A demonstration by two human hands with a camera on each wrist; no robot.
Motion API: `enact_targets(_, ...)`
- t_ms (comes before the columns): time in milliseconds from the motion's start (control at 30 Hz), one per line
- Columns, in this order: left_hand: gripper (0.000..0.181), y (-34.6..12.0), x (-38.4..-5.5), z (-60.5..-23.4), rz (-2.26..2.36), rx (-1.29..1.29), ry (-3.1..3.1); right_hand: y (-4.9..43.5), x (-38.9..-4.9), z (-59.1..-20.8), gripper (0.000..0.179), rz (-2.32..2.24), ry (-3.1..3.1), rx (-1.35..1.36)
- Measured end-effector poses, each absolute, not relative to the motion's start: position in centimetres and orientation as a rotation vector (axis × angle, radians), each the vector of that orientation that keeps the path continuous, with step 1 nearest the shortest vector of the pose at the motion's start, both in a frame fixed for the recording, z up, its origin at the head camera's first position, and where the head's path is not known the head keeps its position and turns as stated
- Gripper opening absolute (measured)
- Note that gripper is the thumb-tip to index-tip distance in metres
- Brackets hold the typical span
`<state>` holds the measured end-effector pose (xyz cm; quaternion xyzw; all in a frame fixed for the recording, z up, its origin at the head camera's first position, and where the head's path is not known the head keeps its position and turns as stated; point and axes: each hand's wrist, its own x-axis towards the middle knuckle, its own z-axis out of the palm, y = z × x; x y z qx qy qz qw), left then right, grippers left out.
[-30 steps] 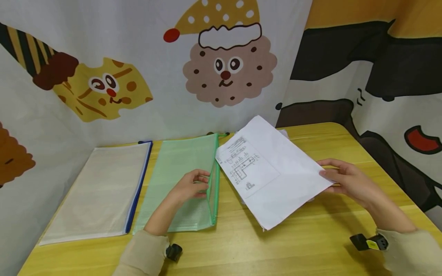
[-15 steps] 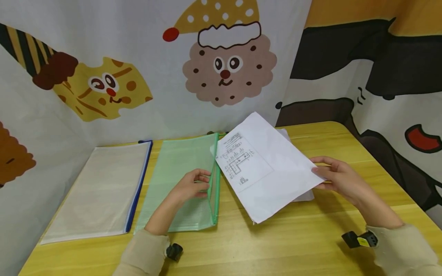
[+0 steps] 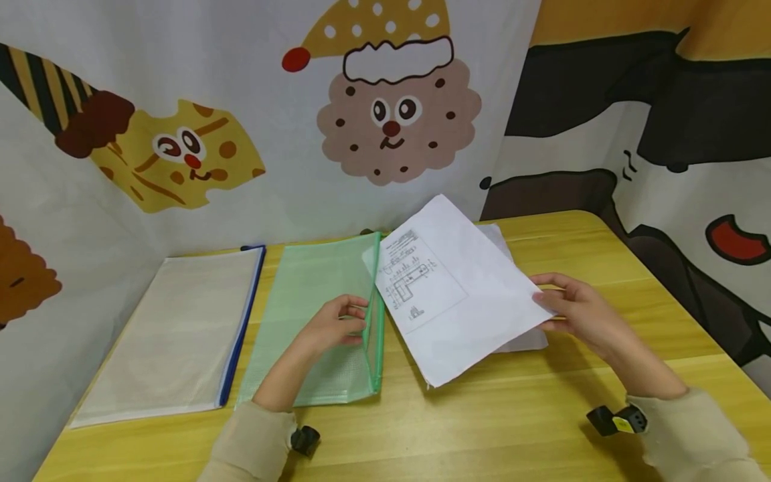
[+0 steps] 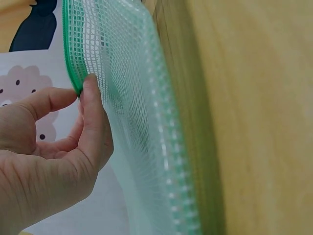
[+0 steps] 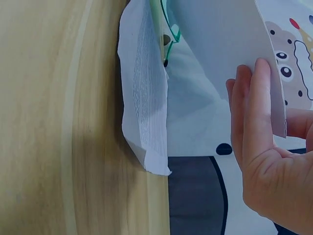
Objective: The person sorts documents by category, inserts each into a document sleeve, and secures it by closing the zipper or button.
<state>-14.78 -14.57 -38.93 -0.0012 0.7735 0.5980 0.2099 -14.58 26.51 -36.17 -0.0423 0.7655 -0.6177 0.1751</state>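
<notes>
A green mesh zipper pouch (image 3: 301,294) lies on the table, its zipped side facing right and parted. My left hand (image 3: 337,325) pinches the upper edge of that opening between thumb and fingers; in the left wrist view the green zipper edge (image 4: 73,81) runs up from the fingertips. Thumb in front and fingers behind, my right hand (image 3: 572,304) holds white paper (image 3: 476,294) printed with a technical drawing by its right corner. The paper is raised and tilted, and its far left corner shows through the green mesh, inside the pouch mouth.
Beneath the held paper, another printed sheet (image 3: 524,341) with a curled edge lies on the wooden table (image 3: 458,442). To the left is a whitish pouch (image 3: 175,328) with a blue zipper. A cartoon-printed curtain (image 3: 271,80) hangs behind the table.
My right hand has moved left with the paper, whose left corner has slid into the green pouch's opening. More of the sheet underneath shows. The left hand stays in place.
</notes>
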Motion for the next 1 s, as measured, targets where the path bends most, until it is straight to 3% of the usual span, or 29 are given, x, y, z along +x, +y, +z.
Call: enact_targets(1000, 0.04, -14.2, -14.6, -39.0, 1.679, 0.002, 2.139, 23.3, -13.8, -36.8, 0.042, -1.884, 2.102, -0.092)
